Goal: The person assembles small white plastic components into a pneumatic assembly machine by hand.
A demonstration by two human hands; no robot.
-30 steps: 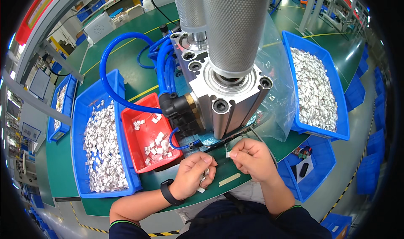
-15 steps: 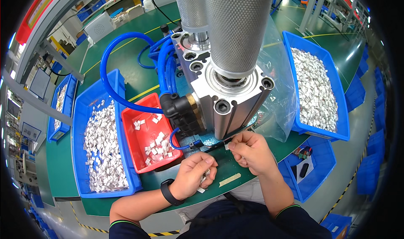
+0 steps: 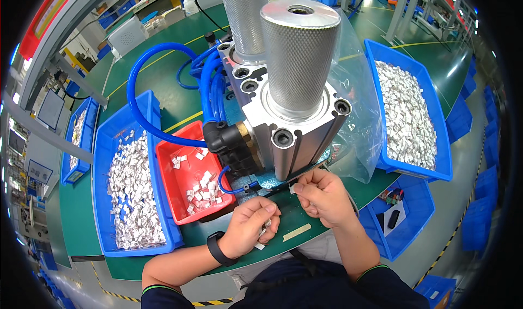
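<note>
My left hand (image 3: 251, 228) is closed around several small white wired parts (image 3: 266, 227), and their ends poke out below the fingers. It rests above the table's near edge, to the right of the red bin. Between the thumb and forefinger of my right hand (image 3: 325, 199) is one small white part (image 3: 293, 189), held at the foot of the pneumatic press (image 3: 294, 140). The press has a metal block body with two knurled silver cylinders (image 3: 299, 58) on top. Curled fingers hide most of what each hand holds.
A red bin (image 3: 165, 173) and a blue bin (image 3: 101, 200) with white parts stand at left. Another full blue bin (image 3: 444, 151) is at right, beyond clear plastic film (image 3: 357, 118). Blue air hoses (image 3: 131, 91) loop left of the press. Tape (image 3: 297, 232) sticks to the green table.
The knurled cylinders on the press have come down, the near one now sitting close to the block with its top face showing. Both hands stay almost where they were.
</note>
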